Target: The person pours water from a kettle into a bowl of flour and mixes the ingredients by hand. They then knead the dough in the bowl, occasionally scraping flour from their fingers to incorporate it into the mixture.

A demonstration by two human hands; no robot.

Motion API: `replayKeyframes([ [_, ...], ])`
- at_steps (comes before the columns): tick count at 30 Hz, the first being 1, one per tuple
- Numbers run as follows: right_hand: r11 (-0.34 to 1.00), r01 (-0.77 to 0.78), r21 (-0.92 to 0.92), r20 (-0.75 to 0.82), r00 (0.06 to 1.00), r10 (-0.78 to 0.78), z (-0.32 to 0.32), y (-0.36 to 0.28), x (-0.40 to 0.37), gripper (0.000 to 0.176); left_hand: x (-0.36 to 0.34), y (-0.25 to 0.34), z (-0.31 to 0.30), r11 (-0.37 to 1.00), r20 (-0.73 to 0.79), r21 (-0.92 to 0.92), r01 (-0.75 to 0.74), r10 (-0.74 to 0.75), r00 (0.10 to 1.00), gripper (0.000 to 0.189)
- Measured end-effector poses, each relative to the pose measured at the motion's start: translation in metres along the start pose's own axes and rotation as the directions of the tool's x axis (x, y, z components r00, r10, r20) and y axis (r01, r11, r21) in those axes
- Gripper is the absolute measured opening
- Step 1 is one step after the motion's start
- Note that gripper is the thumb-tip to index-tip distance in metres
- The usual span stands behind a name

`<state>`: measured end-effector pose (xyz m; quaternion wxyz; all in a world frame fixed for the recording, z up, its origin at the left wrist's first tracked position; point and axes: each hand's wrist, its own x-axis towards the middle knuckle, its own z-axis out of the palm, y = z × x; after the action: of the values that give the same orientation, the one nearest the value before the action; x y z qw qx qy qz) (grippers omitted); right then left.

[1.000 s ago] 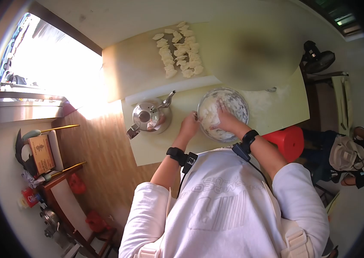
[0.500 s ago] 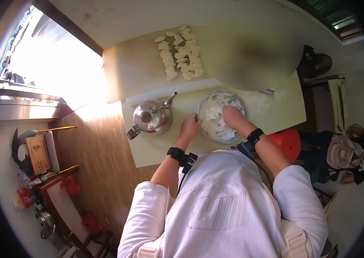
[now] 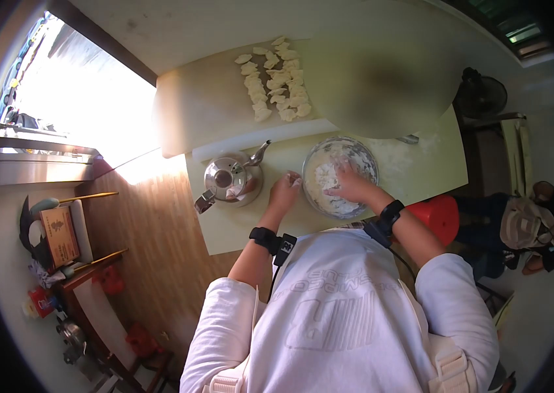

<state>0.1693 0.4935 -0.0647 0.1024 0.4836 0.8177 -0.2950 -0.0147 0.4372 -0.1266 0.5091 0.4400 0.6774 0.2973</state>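
Note:
A metal bowl [image 3: 373, 161] holds white flour and shaggy dough [image 3: 327, 178]. Inside it, my right hand [image 3: 354, 186] rests on the floury mixture, its fingers apart. My left hand [image 3: 283, 190] is curled just left of the bowl's rim, with white flour on the fingertips; a narrow gap seems to separate it from the bowl. Whether anything is between those fingers is hidden. A shiny steel kettle [image 3: 224, 178] stands left of that hand, its spout pointing toward the upper right.
Rows of pale dough pieces [image 3: 279, 85] lie on the board [image 3: 205, 98] at the back. Loose flour dusts the pale green table [image 3: 431, 167] on the right, near a metal utensil [image 3: 408, 139]. A red stool [image 3: 437, 220] stands at the table's right front, with a fan [image 3: 483, 95] beyond.
My right hand has gone from a closed fist in the bowl to spread fingers on the mixture. My left hand has drawn slightly left, off the bowl's rim.

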Motion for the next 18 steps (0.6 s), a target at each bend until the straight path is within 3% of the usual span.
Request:
replayKeyframes([
  [2,1.0,-0.009,-0.018,0.023,1.0,0.01,0.005,-0.006,0.0,0.085,0.0,0.0,0.001,1.0,-0.002,-0.026,-0.008,0.008,1.0,0.021],
  [4,0.998,0.048,-0.03,-0.134,0.99,-0.051,0.018,-0.008,0.006,0.082,0.0,0.0,0.001,1.0,0.001,-0.016,-0.014,0.014,1.0,0.021],
  [5,0.998,0.049,-0.025,-0.132,0.99,-0.052,0.022,-0.009,0.009,0.082,0.0,-0.001,0.0,1.0,0.004,-0.006,-0.018,0.018,1.0,0.021],
  [10,0.951,0.076,-0.299,0.017,0.997,-0.074,0.024,-0.02,0.01,0.059,-0.003,-0.005,-0.004,0.998,-0.031,-0.062,-0.016,0.014,0.999,0.02],
  [11,0.952,0.082,-0.296,0.02,0.997,-0.08,0.026,-0.019,0.01,0.059,-0.003,-0.006,-0.006,0.998,-0.043,-0.069,-0.002,-0.001,0.999,0.02],
  [13,0.915,0.146,-0.377,-0.095,0.976,-0.195,0.03,-0.014,0.011,0.04,-0.002,-0.014,-0.008,0.997,-0.068,-0.078,-0.027,0.022,0.997,0.017],
  [17,0.983,0.073,-0.168,-0.048,0.995,-0.082,0.017,-0.007,0.017,0.025,0.002,-0.008,-0.011,0.988,-0.156,-0.093,-0.127,0.111,0.981,0.016],
  [18,0.995,0.039,-0.09,-0.118,0.992,-0.049,0.017,-0.003,0.017,0.02,0.002,-0.003,-0.01,0.988,-0.151,-0.093,-0.127,0.112,0.982,0.016],
])
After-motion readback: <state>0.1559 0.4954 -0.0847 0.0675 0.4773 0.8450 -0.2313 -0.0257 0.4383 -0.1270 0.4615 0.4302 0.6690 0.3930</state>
